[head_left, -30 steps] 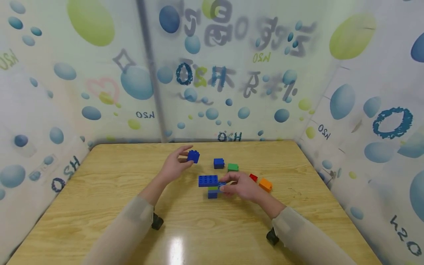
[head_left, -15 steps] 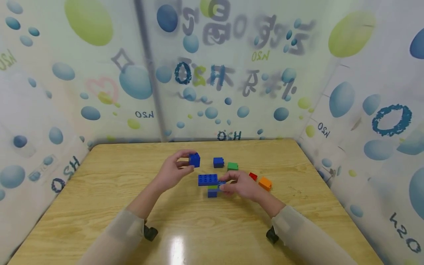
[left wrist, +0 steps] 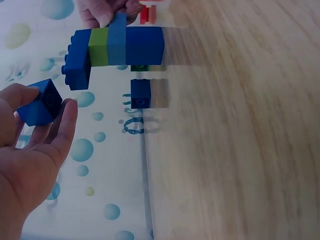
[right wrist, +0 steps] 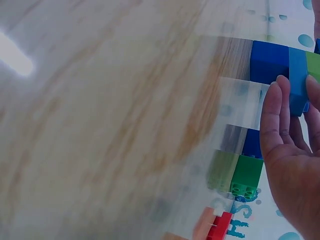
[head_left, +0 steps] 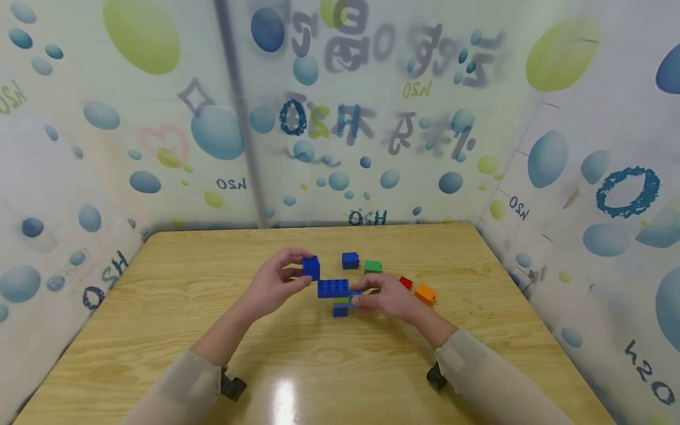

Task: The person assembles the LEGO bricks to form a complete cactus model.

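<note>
My left hand (head_left: 272, 284) pinches a blue toy brick (head_left: 311, 268) between thumb and fingers, close above the left end of a stack. That stack is topped by a long dark blue brick (head_left: 333, 288) with studs facing up. Below it come a lime green brick (left wrist: 99, 47), a lighter blue brick (left wrist: 117, 40) and a dark blue base brick (left wrist: 145, 46). In the left wrist view, a gap shows between the held brick and the stack. My right hand (head_left: 390, 300) pinches the lighter blue brick where it juts out to the right.
Behind the stack, a blue brick (head_left: 350, 260) and a green brick (head_left: 373, 267) lie on the wooden table (head_left: 159, 330). A red brick (head_left: 406, 283) and an orange brick (head_left: 425, 294) lie beyond my right hand. A patterned wall covering (head_left: 340, 177) encloses the table's back and sides.
My left hand has come nearer, bringing its brick down towards the stack's top left and turning it. The right hand stays in place on the stack.
</note>
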### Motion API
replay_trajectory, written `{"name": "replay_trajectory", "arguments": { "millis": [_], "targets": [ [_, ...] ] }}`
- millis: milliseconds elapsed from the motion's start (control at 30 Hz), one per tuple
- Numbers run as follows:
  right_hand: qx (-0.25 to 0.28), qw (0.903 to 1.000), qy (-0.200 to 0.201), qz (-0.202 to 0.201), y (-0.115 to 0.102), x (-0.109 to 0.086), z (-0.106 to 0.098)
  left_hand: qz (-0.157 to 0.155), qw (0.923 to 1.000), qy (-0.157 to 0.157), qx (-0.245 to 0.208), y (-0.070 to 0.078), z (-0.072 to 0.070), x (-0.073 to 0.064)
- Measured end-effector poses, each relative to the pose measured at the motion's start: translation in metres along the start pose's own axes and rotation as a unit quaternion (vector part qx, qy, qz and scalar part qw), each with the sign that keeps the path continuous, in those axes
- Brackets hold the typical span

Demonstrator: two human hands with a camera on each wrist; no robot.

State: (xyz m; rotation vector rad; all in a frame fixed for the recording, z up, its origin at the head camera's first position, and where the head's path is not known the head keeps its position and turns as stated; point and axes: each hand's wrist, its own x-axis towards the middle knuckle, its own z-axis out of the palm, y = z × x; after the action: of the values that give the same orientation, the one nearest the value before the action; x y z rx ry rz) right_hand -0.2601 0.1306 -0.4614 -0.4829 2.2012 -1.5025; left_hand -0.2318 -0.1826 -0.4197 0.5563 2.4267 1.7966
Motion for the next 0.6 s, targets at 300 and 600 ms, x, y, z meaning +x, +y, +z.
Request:
{"name": "replay_trajectory", "arguments": {
  "millis": [300, 600],
  "targets": [
    [-0.002, 1.0, 0.001, -0.003, 0.0, 0.0, 0.0, 0.006, 1.0, -0.005, 0.006, -0.002, 0.007, -0.005],
    [0.005, 1.0, 0.001, 0.002, 0.001, 0.001, -0.001, 0.01, 0.9997, -0.018, -0.015, -0.007, 0.012, -0.005]
  ]
}}
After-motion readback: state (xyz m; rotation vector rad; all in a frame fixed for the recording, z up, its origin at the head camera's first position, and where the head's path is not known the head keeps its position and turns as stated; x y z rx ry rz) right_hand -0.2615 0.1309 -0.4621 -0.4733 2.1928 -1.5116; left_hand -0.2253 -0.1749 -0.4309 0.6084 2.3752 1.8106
